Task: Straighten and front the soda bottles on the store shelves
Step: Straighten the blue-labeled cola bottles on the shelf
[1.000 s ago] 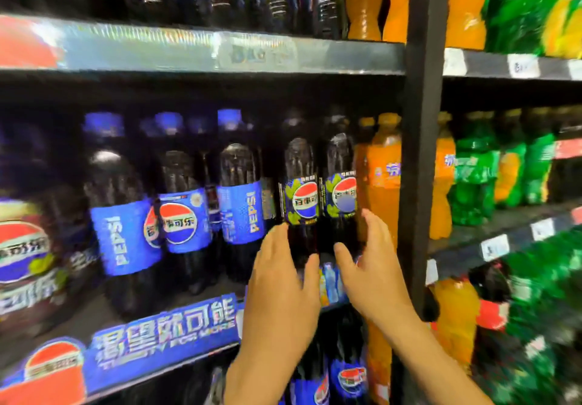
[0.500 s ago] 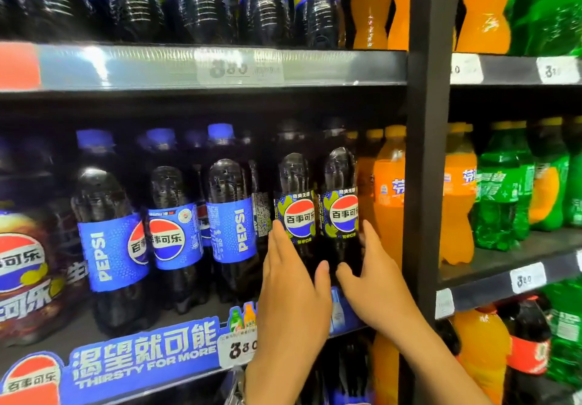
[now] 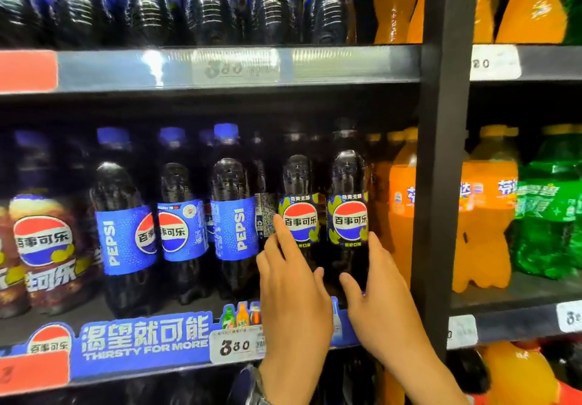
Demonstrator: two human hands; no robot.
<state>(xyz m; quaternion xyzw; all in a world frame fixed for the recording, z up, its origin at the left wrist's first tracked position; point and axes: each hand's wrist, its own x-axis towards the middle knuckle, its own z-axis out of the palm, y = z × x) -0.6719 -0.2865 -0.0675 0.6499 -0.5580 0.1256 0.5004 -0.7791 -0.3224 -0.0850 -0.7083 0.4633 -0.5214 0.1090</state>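
Two dark cola bottles with black-and-yellow-green labels stand side by side on the middle shelf, logos facing front. My left hand [image 3: 293, 294] wraps the lower part of the left bottle [image 3: 299, 184], index finger up its left side, thumb on its right. On the right bottle [image 3: 348, 178], my right hand [image 3: 378, 304] has its thumb in front and its fingers round the right side. Left of them stand blue-label Pepsi bottles [image 3: 234, 215]; some of these are turned so the logo is partly off to one side.
Orange soda bottles [image 3: 401, 203] crowd the right bottle. A black upright post [image 3: 437, 184] divides the bays, with more orange and green bottles [image 3: 548, 209] beyond. The shelf edge carries a blue price strip [image 3: 145, 338]. The upper shelf [image 3: 220, 67] hangs close above the caps.
Both hands have stayed on the same two bottles, sliding slightly higher on them. The view has tilted up, so the shelves sit lower in frame. The two logos now face squarely front.
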